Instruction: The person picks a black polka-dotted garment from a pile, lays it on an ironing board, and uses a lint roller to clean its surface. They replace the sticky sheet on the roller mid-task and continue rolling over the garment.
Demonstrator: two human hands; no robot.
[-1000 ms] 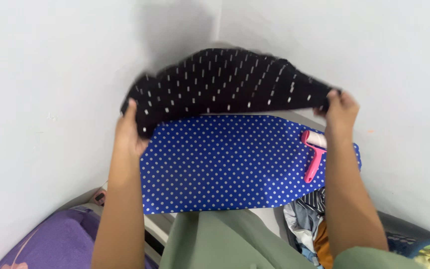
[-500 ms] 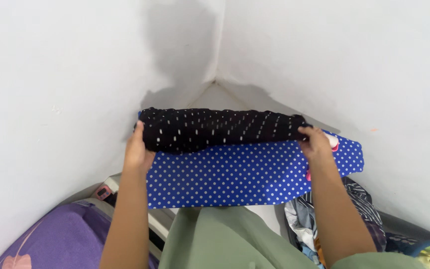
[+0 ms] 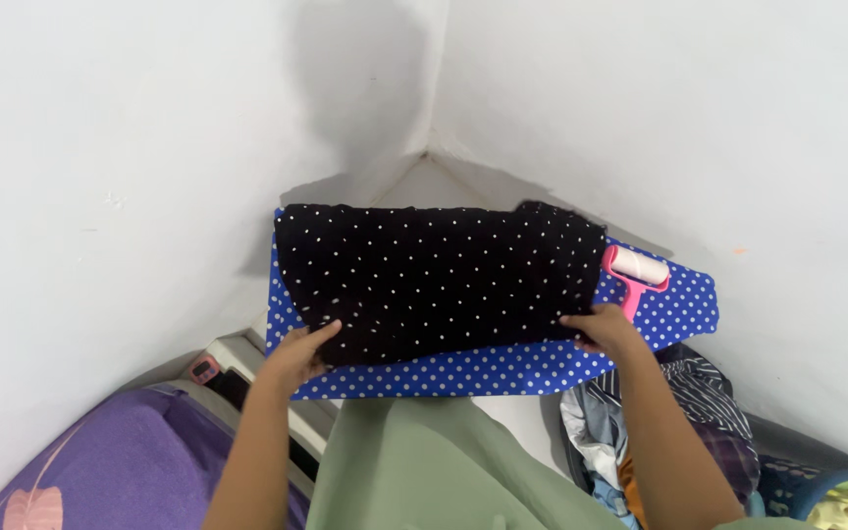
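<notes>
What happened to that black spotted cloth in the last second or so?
The black dotted garment, held up in the air before, came down and now lies spread flat on the blue dotted board. The left hand and right hand moved to its near edge. The pink lint roller stayed put.

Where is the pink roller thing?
In the head view, the lint roller lies on the right end of the blue dotted board, just beside the black garment and a little beyond the right hand.
</notes>
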